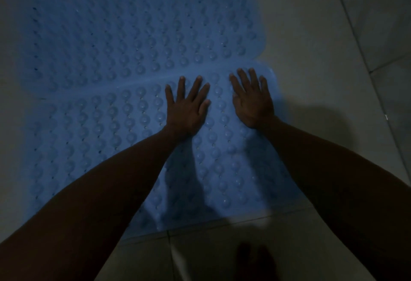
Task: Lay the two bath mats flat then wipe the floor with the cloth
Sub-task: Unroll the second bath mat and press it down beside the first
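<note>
Two blue bath mats covered in round suction bumps lie on a pale tiled floor. The far mat (124, 29) stretches across the top. The near mat (95, 129) lies below it, and its upper edge overlaps the far mat's lower edge. My left hand (188, 105) presses flat on the near mat close to that seam, fingers spread. To its right, my right hand (251, 98) presses flat near the mat's upper right corner, fingers straight. No cloth is in view.
Pale floor tiles (322, 42) with dark grout lines surround the mats on the right and in front. My bare foot (255, 263) stands on the tiles at the bottom, just below the near mat's front edge. The light is dim.
</note>
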